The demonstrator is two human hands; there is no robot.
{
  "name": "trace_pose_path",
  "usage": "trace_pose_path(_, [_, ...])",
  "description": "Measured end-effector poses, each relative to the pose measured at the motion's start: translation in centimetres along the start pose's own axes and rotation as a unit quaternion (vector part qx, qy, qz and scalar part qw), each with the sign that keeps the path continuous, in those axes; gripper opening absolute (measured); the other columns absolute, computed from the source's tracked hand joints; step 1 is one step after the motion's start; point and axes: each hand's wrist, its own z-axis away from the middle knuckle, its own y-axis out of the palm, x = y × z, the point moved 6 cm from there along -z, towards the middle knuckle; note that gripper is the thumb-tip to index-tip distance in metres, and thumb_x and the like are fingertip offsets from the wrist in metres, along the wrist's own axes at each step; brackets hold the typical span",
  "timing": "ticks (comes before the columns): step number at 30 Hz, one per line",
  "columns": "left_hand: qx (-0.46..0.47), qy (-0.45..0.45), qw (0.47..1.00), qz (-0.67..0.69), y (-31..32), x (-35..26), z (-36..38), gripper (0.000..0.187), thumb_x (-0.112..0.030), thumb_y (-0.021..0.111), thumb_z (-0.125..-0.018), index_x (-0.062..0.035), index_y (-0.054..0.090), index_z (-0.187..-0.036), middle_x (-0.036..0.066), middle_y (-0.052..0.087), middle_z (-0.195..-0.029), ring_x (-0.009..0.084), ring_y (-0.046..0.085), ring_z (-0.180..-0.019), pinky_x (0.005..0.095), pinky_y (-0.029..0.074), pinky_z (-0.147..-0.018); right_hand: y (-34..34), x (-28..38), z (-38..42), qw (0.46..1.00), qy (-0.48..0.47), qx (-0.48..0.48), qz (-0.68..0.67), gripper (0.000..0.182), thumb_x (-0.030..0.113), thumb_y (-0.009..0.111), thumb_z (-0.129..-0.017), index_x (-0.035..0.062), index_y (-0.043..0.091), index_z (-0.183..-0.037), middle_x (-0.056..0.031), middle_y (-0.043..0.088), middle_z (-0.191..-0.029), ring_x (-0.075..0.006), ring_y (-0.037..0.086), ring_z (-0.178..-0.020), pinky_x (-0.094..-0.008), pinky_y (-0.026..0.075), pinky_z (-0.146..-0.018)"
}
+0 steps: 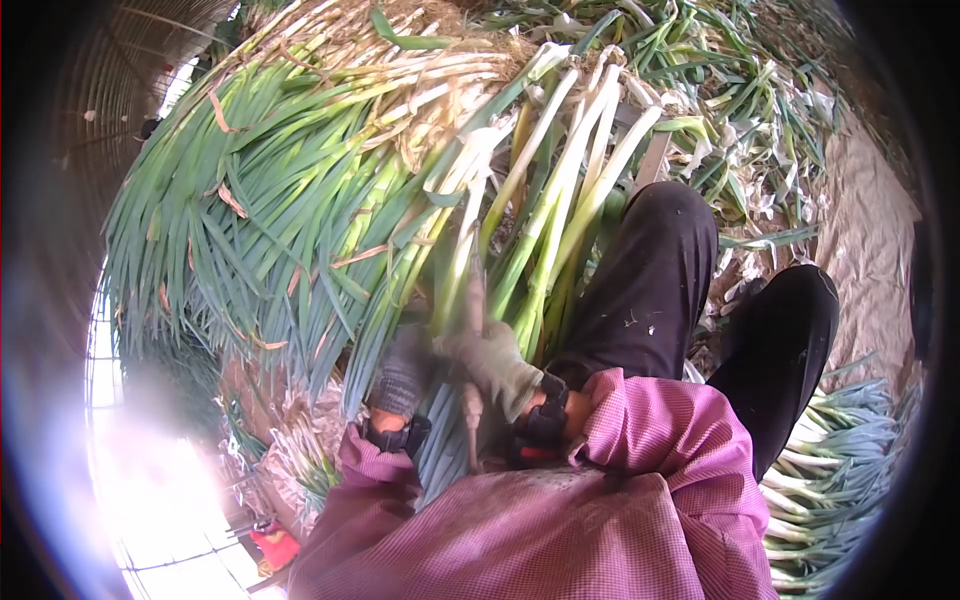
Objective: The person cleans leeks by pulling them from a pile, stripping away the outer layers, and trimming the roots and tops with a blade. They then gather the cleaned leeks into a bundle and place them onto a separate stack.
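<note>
My left hand (404,370), in a dark grey knitted glove, is beside the long green leaves, its fingers smeared by motion. My right hand (497,365), in a pale dirty glove, bends its blurred fingers around the lower part of a green onion (462,245). That stalk slants upward from between the hands, white end up. Next to my right hand stands a thin metal nozzle-like rod (474,300), with a narrow pipe (472,415) below it. Several thick green onions (565,205) lean just right of the rod, their pale ends upward.
A large heap of green onions (270,200) fills the left, roots toward the top. Stripped leaves (770,150) litter the upper right, beside a brown sheet (865,230). My bent knees (665,250) are close on the right. More onions (830,480) lie in a row at lower right.
</note>
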Motion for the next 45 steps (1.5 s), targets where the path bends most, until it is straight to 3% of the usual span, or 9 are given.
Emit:
trace_pose_path(6, [0.034, -0.091, 0.97, 0.221, 1.7, 2.2, 3.2, 0.025, -0.023, 0.063, -0.086, 0.0001, 0.067, -0.093, 0.013, 0.064, -0.08, 0.0286, 0.063, -0.075, 0.0385, 0.049, -0.068, 0.2, 0.8, -3.5, 0.992, -0.043, 0.012, 0.12, 0.028, 0.016, 0.071, -0.079, -0.0035, 0.058, -0.094, -0.013, 0.062, -0.08, -0.0179, 0.054, -0.048, -0.0336, 0.045, -0.044])
trace_pose_path(14, [0.145, -0.301, 0.674, 0.659, 4.3, 4.6, 6.5, 0.037, -0.03, 0.067, -0.084, -0.0022, 0.059, -0.108, 0.002, 0.056, -0.073, 0.0123, 0.051, -0.059, 0.0235, 0.041, -0.051, -0.4, 1.7, -6.9, 0.997, -0.056, 0.018, 0.054, 0.031, 0.023, 0.066, -0.086, -0.0023, 0.058, -0.102, -0.012, 0.065, -0.081, -0.0222, 0.063, -0.058, -0.033, 0.05, -0.052])
trace_pose_path(17, [0.202, -0.245, 0.515, 0.796, 5.6, 3.3, 6.2, 0.041, -0.038, 0.067, -0.085, -0.0035, 0.055, -0.104, 0.001, 0.048, -0.067, 0.0109, 0.044, -0.053, 0.0227, 0.034, -0.045, -0.8, 3.2, -3.2, 1.0, 0.004, 0.007, 0.027, 0.034, 0.02, 0.069, -0.082, -0.0047, 0.058, -0.102, -0.0119, 0.063, -0.079, -0.0214, 0.059, -0.054, -0.0346, 0.049, -0.053])
trace_pose_path(18, [0.24, -0.2, 0.449, 0.837, 5.4, 2.5, 5.9, 0.044, -0.034, 0.061, -0.091, -0.0079, 0.053, -0.125, 0.003, 0.051, -0.071, 0.0127, 0.043, -0.054, 0.0256, 0.035, -0.046, -1.0, 3.2, -2.7, 1.0, 0.003, 0.008, 0.016, 0.035, 0.016, 0.071, -0.079, -0.0065, 0.057, -0.101, -0.0125, 0.062, -0.077, -0.0207, 0.056, -0.05, -0.0358, 0.048, -0.05])
trace_pose_path(24, [0.24, -0.196, 0.395, 0.865, 5.5, 0.8, 6.4, 0.034, -0.036, 0.059, -0.092, -0.0042, 0.055, -0.103, 0.002, 0.045, -0.066, 0.0117, 0.041, -0.051, 0.0259, 0.032, -0.042, -1.0, 1.2, -3.8, 0.999, -0.027, 0.031, 0.005, 0.03, 0.014, 0.072, -0.078, -0.0066, 0.06, -0.096, -0.0117, 0.062, -0.078, -0.0205, 0.057, -0.051, -0.0351, 0.046, -0.052])
trace_pose_path(33, [0.204, -0.202, 0.572, 0.769, 2.1, -1.4, 9.6, 0.04, -0.041, 0.062, -0.088, -0.0021, 0.057, -0.097, 0.003, 0.045, -0.063, 0.012, 0.043, -0.049, 0.0234, 0.036, -0.043, -1.4, 1.0, 0.6, 0.993, 0.047, 0.105, -0.033, 0.031, 0.013, 0.069, -0.079, -0.0096, 0.059, -0.096, -0.0114, 0.059, -0.063, -0.0219, 0.05, -0.035, -0.0322, 0.043, -0.036])
trace_pose_path(34, [0.211, -0.213, 0.531, 0.792, 1.9, -1.6, 10.2, 0.042, -0.035, 0.067, -0.084, 0.0021, 0.056, -0.1, 0.006, 0.051, -0.068, 0.0128, 0.049, -0.052, 0.0225, 0.04, -0.045, -1.2, 1.2, 1.4, 0.997, 0.019, 0.056, -0.052, 0.032, 0.013, 0.067, -0.08, -0.0107, 0.057, -0.099, -0.0112, 0.056, -0.058, -0.0233, 0.042, -0.026, -0.032, 0.037, -0.027])
trace_pose_path(41, [0.21, -0.089, 0.701, 0.676, -2.1, -7.0, 5.1, 0.04, -0.031, 0.068, -0.077, 0.0049, 0.061, -0.093, 0.009, 0.059, -0.067, 0.0172, 0.056, -0.056, 0.0263, 0.044, -0.052, -2.2, 5.2, 6.9, 0.991, -0.12, 0.038, -0.05, 0.04, 0.002, 0.067, -0.078, -0.0065, 0.054, -0.115, -0.0074, 0.061, -0.093, -0.0164, 0.06, -0.081, -0.0302, 0.049, -0.073])
trace_pose_path(45, [0.156, 0.067, 0.853, 0.494, -2.7, -10.8, -3.0, 0.028, -0.026, 0.061, -0.083, -0.0003, 0.064, -0.094, 0.009, 0.061, -0.074, 0.0181, 0.058, -0.064, 0.029, 0.046, -0.057, -4.5, 7.9, 7.5, 0.96, -0.257, -0.02, -0.109, 0.028, 0.004, 0.06, -0.081, -0.0031, 0.057, -0.109, -0.0055, 0.06, -0.083, -0.0138, 0.058, -0.068, -0.0269, 0.048, -0.061])
